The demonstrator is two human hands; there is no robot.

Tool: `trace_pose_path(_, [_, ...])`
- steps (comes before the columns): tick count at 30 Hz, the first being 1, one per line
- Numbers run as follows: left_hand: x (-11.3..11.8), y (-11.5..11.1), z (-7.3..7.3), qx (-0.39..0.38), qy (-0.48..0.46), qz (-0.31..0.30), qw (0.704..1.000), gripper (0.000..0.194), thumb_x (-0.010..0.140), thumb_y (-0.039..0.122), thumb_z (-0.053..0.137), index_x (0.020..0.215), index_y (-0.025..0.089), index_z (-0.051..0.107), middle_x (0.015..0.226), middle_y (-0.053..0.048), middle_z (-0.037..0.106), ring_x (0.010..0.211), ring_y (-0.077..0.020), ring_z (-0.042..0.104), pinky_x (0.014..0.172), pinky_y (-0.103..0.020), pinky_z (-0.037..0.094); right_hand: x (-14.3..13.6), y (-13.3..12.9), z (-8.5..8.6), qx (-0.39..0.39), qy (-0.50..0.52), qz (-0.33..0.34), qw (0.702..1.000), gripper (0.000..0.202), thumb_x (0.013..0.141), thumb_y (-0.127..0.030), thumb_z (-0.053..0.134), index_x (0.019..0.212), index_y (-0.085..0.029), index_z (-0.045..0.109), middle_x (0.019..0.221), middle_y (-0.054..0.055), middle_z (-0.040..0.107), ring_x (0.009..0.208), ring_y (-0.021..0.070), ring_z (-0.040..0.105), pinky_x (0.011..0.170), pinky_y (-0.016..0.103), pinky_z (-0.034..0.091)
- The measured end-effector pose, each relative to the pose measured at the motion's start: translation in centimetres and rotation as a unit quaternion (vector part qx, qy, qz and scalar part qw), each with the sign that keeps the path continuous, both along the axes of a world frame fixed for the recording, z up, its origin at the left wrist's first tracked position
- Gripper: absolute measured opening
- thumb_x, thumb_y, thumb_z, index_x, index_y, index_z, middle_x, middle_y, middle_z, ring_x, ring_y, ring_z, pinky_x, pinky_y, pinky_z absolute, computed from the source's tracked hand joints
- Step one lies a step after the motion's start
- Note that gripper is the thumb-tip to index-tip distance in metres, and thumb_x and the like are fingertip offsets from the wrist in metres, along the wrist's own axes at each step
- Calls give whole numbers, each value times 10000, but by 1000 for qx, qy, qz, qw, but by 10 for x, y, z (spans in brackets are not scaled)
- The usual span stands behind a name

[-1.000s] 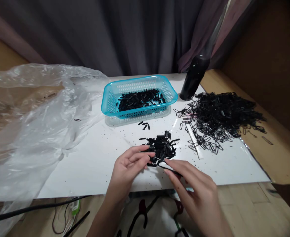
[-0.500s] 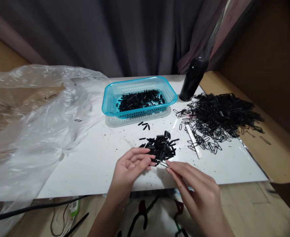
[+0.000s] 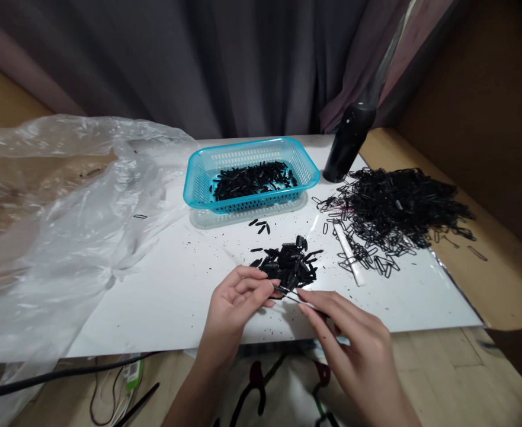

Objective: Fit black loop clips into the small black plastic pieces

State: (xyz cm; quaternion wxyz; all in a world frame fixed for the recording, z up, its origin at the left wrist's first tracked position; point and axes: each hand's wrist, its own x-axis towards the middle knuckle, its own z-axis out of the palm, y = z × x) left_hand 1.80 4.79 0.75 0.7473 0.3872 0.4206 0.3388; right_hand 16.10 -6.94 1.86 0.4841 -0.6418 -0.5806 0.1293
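My left hand (image 3: 238, 299) pinches a small, narrow black piece (image 3: 279, 289) between thumb and fingers, just in front of a pile. Thin metal tweezers (image 3: 292, 295) sit in my right hand (image 3: 354, 338), held between thumb and index finger. Their tips meet the black piece; whether they grip it is too small to tell. Right behind both hands lies the pile of black slivers (image 3: 290, 264) on the white board (image 3: 163, 308). Beyond it, a blue basket (image 3: 194, 196) holds more black slivers (image 3: 252, 178).
To the right rises a heap of thin black oval loops (image 3: 403, 207), with a white strip (image 3: 349, 255) at its edge. A dark bag-like bundle (image 3: 349, 142) stands behind. Clear plastic sheeting (image 3: 122, 178) covers the left. Cables (image 3: 65, 373) hang below the front edge.
Both hands stay nearly in place over the board. My right hand has shifted very slightly left, and the tweezers and black piece have turned a little. The pile and basket look the same.
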Motion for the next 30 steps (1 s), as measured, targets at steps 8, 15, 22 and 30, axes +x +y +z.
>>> trace_pose_path(8, [1,-2,-1,-26,6,8,1000,464,542,389,983,834,136,726,717,-21,808,530,-85,713,559,-118,588,2,0,1,-12,47,-6,999,201,970,-117,593,1087,-242,699,962,-11,765,824,109,717,751,186,567])
trace_pose_path(15, [13,-12,1,-47,-19,121,991,491,467,389,1003,785,144,719,710,14,798,523,-68,704,562,-103,586,-3,5,-5,-46,139,-31,989,162,974,-228,613,1072,-288,726,958,-14,773,863,131,729,734,200,575])
trace_pose_path(22, [16,-19,-7,-56,-31,101,993,422,571,374,971,835,156,724,789,-2,809,687,-113,765,626,-132,610,-3,11,-14,-76,201,-45,976,131,959,-293,630,1003,-294,753,867,-17,760,626,106,647,563,192,522])
trace_pose_path(30, [11,-15,-9,20,57,-16,998,248,689,311,872,840,153,756,671,-21,767,570,-107,697,566,-159,579,2,11,-12,-103,226,-54,967,133,943,-348,650,974,-295,769,834,-12,747,591,104,604,553,205,496])
